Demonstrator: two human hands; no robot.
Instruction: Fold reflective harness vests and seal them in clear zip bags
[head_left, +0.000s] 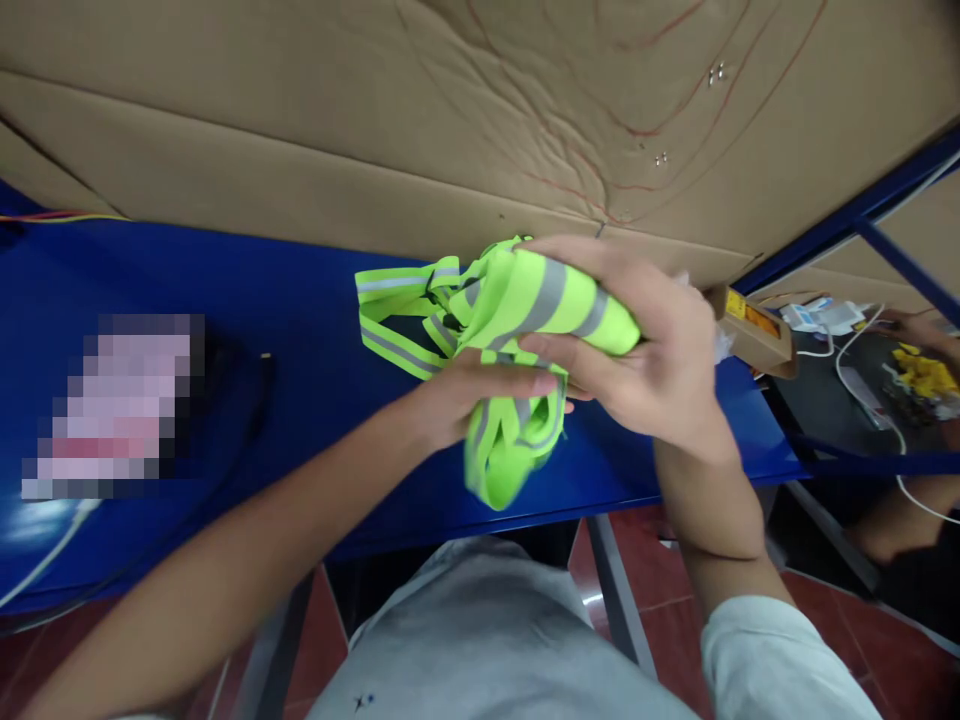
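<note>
Both of my hands hold a neon yellow-green reflective vest [540,300] with grey stripes, bunched up over the blue table. My right hand [660,350] wraps round the folded upper part from the right, with the thumb across its front. Beneath it, my left hand [491,395] grips the lower straps, thumb pointing right; its other fingers are mostly hidden behind the fabric. One strap loop [397,310] sticks out to the left, and another loop [502,470] hangs below my left hand, slightly blurred.
On the blue table [315,290] at left lies a pixelated phone-like device [120,400] with a white cable [52,560] and a black cable [259,400]. A cardboard wall [300,110] stands behind. To the right are a small cardboard box [754,335] and another person's hand [926,335] near yellow pieces [926,370].
</note>
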